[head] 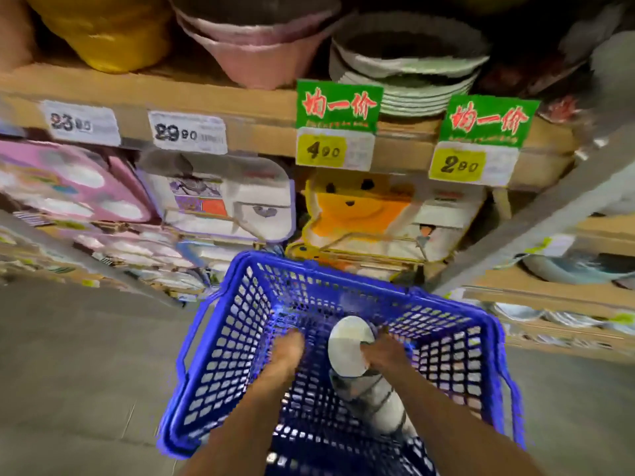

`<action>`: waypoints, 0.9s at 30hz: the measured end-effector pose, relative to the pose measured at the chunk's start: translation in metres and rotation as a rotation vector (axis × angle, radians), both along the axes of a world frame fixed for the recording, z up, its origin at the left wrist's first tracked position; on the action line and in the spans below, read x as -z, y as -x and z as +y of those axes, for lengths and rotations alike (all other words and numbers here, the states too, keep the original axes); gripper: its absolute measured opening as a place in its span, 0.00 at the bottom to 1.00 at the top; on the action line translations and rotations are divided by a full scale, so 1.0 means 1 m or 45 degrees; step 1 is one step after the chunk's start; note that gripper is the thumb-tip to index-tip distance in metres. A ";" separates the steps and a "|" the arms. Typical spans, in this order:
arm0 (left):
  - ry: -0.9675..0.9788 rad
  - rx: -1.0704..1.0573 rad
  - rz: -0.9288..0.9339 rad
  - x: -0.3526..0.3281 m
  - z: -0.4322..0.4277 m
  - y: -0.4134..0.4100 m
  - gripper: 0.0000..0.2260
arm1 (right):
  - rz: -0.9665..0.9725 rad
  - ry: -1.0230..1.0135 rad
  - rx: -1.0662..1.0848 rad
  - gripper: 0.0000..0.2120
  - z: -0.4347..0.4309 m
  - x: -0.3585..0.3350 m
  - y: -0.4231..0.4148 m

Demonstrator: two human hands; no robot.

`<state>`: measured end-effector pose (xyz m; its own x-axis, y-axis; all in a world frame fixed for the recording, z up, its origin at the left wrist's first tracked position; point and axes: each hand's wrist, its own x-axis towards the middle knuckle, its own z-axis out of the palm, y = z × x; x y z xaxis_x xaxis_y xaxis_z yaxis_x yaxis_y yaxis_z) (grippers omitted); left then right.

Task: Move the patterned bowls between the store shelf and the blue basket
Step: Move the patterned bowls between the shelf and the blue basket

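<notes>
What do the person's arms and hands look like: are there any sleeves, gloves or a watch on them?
The left forearm and the right forearm are bare up to the bottom edge of the picture: no sleeves show. The left hand and the right hand wear no gloves. No watch or bracelet shows at either wrist. Rings cannot be told in the blur.

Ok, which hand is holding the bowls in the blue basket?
The right hand: its thumb curls over the stack of bowls lying in the blue basket. The left hand is beside the stack, grip unclear.
</notes>
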<state>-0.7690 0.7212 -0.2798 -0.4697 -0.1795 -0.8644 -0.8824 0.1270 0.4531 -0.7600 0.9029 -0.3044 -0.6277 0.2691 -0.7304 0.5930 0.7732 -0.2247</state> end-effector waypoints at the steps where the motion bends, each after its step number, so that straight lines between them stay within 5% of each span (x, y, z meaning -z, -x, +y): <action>1: -0.019 0.070 -0.012 0.012 0.000 0.006 0.19 | -0.013 -0.024 -0.002 0.31 -0.002 0.011 -0.002; 5: -0.051 0.288 -0.004 0.053 0.011 0.019 0.10 | -0.026 -0.220 -0.046 0.33 -0.006 0.039 -0.006; 10: -0.157 0.470 -0.056 0.087 0.038 0.017 0.12 | 0.028 -0.331 -0.024 0.28 -0.008 0.057 -0.006; 13: -0.203 0.448 -0.040 0.086 0.040 0.013 0.16 | 0.085 -0.303 -0.032 0.26 -0.011 0.051 -0.003; 17: -0.206 0.208 -0.017 0.066 0.030 0.009 0.08 | 0.140 -0.190 0.058 0.23 -0.013 0.028 0.008; 20: -0.217 0.176 0.006 0.050 0.019 0.009 0.16 | 0.091 -0.168 0.016 0.23 -0.018 0.007 0.015; 27: -0.186 0.133 0.122 -0.023 -0.002 -0.003 0.15 | 0.150 0.008 0.045 0.20 -0.020 -0.050 0.024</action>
<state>-0.7662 0.7197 -0.2568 -0.5606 -0.0018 -0.8281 -0.8198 0.1421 0.5547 -0.7840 0.8826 -0.2549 -0.6996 0.2880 -0.6539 0.5890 0.7506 -0.2995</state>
